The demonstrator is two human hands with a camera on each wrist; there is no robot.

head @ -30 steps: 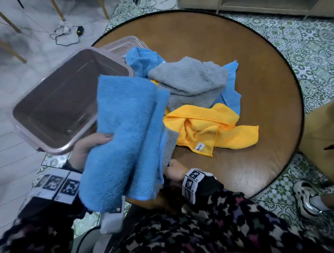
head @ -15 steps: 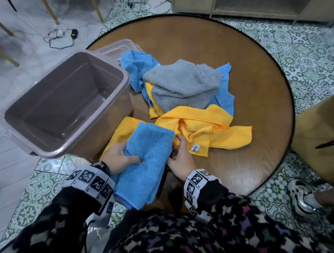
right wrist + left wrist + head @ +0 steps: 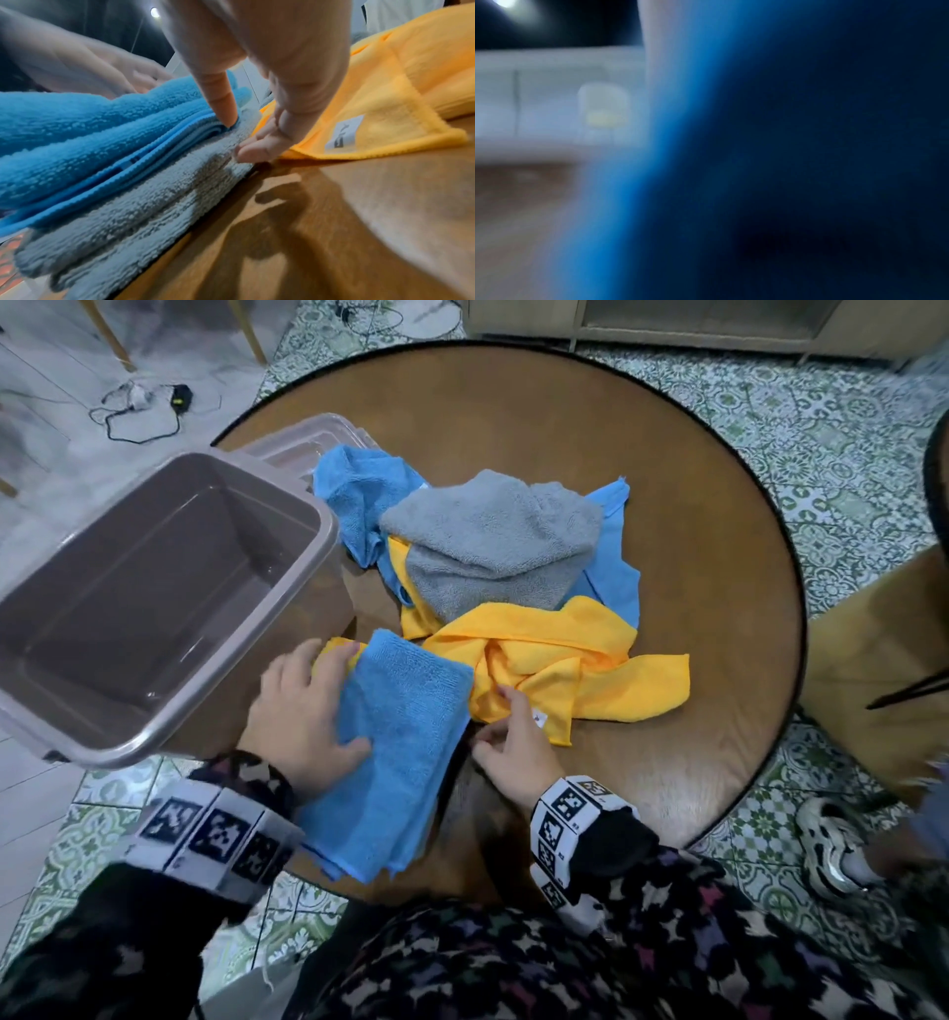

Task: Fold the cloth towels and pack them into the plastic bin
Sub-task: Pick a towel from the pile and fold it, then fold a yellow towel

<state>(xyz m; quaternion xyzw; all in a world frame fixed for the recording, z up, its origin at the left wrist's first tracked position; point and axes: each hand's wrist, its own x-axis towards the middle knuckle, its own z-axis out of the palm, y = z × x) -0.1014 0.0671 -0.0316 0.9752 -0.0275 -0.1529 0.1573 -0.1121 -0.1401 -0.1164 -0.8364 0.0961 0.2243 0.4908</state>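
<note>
- Folded blue towel (image 3: 400,742) on the near edge of the round brown surface (image 3: 693,557), its near end hanging past the rim; grey backing layers visible under the blue ones in the right wrist view (image 3: 133,203).
- Left hand (image 3: 303,716) flat on the left part of that towel, fingers (image 3: 328,660) straight and spread, thumb lying across the blue pile; nothing gripped.
- Right hand (image 3: 513,747) just right of the folded towel, index finger (image 3: 223,105) pressing down on the edge of the blue layers, remaining fingers loosely bent with tips at the grey edge near the surface; nothing pinched.
- Left wrist view almost wholly filled by blurred blue cloth (image 3: 680,142); no fingers discernible there.
- Plastic bin (image 3: 308,516) at the left, brownish-grey, open side up, no towel inside, overhanging the left edge of the surface; touching or merely beside the left hand, cannot tell.
- Clear lid (image 3: 308,439) lying flat just beyond the bin.
- Unfolded heap further in: yellow towel (image 3: 565,670) with a white label, touching the right side of the folded one; grey towel (image 3: 493,541) on top of the heap; crumpled blue towels (image 3: 359,490) under and behind it.
- Patterned green-and-white floor tiles (image 3: 847,454) around the surface; sneaker (image 3: 832,845) at near right; cables (image 3: 138,408) on the floor at far left.
</note>
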